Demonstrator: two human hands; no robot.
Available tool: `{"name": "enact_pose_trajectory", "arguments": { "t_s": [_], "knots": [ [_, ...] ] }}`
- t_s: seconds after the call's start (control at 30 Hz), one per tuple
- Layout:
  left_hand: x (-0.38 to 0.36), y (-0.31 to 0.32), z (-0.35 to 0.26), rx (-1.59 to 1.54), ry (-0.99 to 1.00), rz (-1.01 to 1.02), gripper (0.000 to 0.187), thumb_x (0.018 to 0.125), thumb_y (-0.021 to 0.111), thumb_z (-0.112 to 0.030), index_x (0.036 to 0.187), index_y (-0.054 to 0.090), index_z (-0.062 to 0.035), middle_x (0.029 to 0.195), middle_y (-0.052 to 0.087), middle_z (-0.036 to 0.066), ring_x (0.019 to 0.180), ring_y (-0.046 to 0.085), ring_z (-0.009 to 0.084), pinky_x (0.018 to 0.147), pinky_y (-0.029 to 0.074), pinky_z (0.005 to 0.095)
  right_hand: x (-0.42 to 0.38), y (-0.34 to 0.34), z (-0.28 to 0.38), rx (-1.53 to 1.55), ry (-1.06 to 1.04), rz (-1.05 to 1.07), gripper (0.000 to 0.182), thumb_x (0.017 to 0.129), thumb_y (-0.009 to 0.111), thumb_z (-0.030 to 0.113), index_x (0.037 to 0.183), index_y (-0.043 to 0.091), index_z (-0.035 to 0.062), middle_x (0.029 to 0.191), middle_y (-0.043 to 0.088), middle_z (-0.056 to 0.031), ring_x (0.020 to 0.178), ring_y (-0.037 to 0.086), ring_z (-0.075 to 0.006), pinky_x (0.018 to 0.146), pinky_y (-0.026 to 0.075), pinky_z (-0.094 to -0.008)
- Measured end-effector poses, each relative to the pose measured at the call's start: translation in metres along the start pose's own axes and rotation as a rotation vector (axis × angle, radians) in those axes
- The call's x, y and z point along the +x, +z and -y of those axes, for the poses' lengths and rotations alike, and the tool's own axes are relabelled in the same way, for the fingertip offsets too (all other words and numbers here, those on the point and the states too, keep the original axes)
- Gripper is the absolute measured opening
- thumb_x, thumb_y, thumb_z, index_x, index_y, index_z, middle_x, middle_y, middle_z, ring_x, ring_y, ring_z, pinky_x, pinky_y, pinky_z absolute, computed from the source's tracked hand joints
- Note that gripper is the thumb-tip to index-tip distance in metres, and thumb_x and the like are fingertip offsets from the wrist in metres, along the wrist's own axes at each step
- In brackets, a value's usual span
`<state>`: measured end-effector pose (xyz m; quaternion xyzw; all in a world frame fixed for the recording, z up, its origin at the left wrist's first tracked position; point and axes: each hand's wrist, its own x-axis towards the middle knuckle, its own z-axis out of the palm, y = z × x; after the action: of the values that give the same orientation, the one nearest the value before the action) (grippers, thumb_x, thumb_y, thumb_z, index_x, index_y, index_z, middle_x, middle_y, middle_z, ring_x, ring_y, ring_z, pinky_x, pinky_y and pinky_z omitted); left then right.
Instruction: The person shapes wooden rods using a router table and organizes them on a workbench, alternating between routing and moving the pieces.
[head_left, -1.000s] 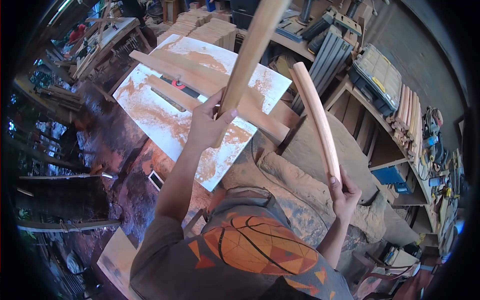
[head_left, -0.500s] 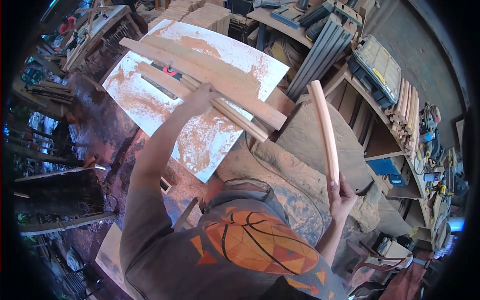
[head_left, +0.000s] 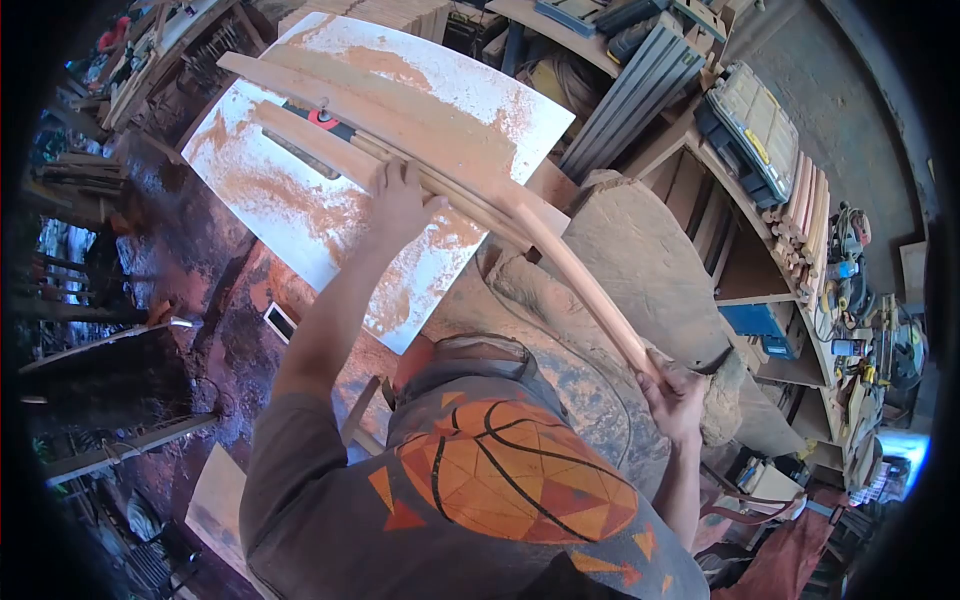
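At the sawdust-strewn workbench, right hand [head_left: 672,398] nearest, fingers closed round the lower end of a curved wooden slat [head_left: 580,285], slat slanting up to the tabletop [head_left: 300,215], left hand [head_left: 398,200] farther, fingers spread flat on stacked slats [head_left: 440,185]

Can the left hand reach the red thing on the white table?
Probably yes. The left hand rests flat on the wooden sticks lying on the white table, and the red thing sits farther up the same top. Only a wide board lies beside it, so the path over the sticks looks free.
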<state>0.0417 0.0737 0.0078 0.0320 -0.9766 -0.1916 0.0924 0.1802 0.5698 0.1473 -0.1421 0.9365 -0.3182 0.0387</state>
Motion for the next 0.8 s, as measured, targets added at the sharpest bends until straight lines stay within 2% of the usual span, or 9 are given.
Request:
{"name": "enact_pose_trajectory", "arguments": {
  "t_s": [0.07, 0.1, 0.17, 0.2, 0.27, 0.47, 0.67, 0.8],
  "knots": [
    [-0.003, 0.007, -0.019, 0.192, -0.298, 0.068, 0.112, 0.083, 0.075, -0.063, 0.153, 0.028, 0.0119, 0.155, 0.03, 0.037, 0.148, 0.024, 0.0509, 0.121, 0.017, 0.0641, 0.0, -0.012, -0.009, -0.033, -0.045, -0.006, 0.041, 0.08, 0.083, 0.004, 0.12, 0.075, 0.0003, 0.075, 0.067, -0.014, 0.061, 0.063, -0.0215, 0.061, 0.051, -0.0326],
    [-0.004, 0.011, -0.018, 0.183, -0.295, 0.083, 0.112, 0.083, 0.075, -0.063, 0.153, 0.028, 0.0119, 0.155, 0.03, 0.037, 0.148, 0.024, 0.0509, 0.121, 0.017, 0.0641, -0.003, -0.02, -0.013, -0.066, -0.095, -0.008, 0.041, 0.079, 0.083, 0.004, 0.119, 0.076, 0.0024, 0.075, 0.067, -0.0131, 0.061, 0.063, -0.0211, 0.06, 0.051, -0.0333],
    [0.006, 0.017, -0.008, 0.098, -0.308, 0.188, 0.137, 0.078, 0.071, -0.076, 0.153, 0.01, 0.0205, 0.161, 0.009, 0.044, 0.153, 0.002, 0.0554, 0.121, 0.0, 0.0692, -0.003, -0.038, -0.01, -0.096, -0.038, 0.014, 0.043, 0.077, 0.084, 0.004, 0.119, 0.076, 0.0041, 0.075, 0.067, -0.0126, 0.061, 0.064, -0.0222, 0.061, 0.052, -0.0342],
    [0.007, 0.017, -0.011, 0.092, -0.307, 0.198, 0.137, 0.078, 0.071, -0.076, 0.153, 0.01, 0.0205, 0.161, 0.009, 0.044, 0.153, 0.002, 0.0554, 0.121, 0.0, 0.0692, -0.001, -0.046, -0.008, -0.158, -0.032, 0.045, 0.043, 0.077, 0.084, 0.005, 0.119, 0.076, 0.0048, 0.077, 0.068, -0.0132, 0.062, 0.064, -0.0235, 0.061, 0.052, -0.0348],
    [0.007, 0.011, -0.015, 0.055, -0.346, 0.238, 0.142, 0.075, 0.071, -0.079, 0.155, 0.007, 0.0192, 0.163, 0.002, 0.043, 0.154, -0.007, 0.0539, 0.121, -0.003, 0.0683, 0.009, -0.049, -0.01, -0.194, -0.063, 0.064, 0.042, 0.077, 0.084, 0.006, 0.119, 0.077, 0.0064, 0.084, 0.071, -0.0153, 0.066, 0.068, -0.0272, 0.063, 0.054, -0.0361],
    [0.011, 0.016, -0.006, -0.027, -0.384, 0.162, 0.148, 0.069, 0.079, -0.076, 0.156, 0.004, 0.0185, 0.164, -0.002, 0.041, 0.154, -0.011, 0.0524, 0.122, -0.005, 0.0653, 0.039, -0.051, -0.011, -0.241, -0.137, 0.126, 0.042, 0.077, 0.084, 0.007, 0.119, 0.077, 0.0084, 0.092, 0.074, -0.0154, 0.072, 0.07, -0.0284, 0.065, 0.057, -0.0373],
    [0.012, 0.021, 0.007, -0.081, -0.373, 0.06, 0.146, 0.068, 0.083, -0.07, 0.157, 0.006, 0.0165, 0.166, 0.001, 0.038, 0.156, -0.008, 0.0472, 0.123, -0.003, 0.0642, 0.054, -0.046, -0.008, -0.286, -0.331, 0.087, 0.043, 0.076, 0.084, 0.006, 0.118, 0.076, 0.0089, 0.098, 0.076, -0.0143, 0.072, 0.07, -0.0284, 0.063, 0.058, -0.0387],
    [0.009, 0.033, 0.012, -0.087, -0.357, -0.005, 0.144, 0.067, 0.084, -0.07, 0.157, 0.01, 0.0151, 0.166, 0.004, 0.036, 0.157, -0.005, 0.0456, 0.123, -0.003, 0.0638, 0.058, -0.046, 0.0, -0.288, -0.29, 0.112, 0.044, 0.077, 0.083, 0.005, 0.12, 0.075, 0.0062, 0.097, 0.076, -0.0162, 0.074, 0.07, -0.0285, 0.066, 0.056, -0.0368]
  ]
}}
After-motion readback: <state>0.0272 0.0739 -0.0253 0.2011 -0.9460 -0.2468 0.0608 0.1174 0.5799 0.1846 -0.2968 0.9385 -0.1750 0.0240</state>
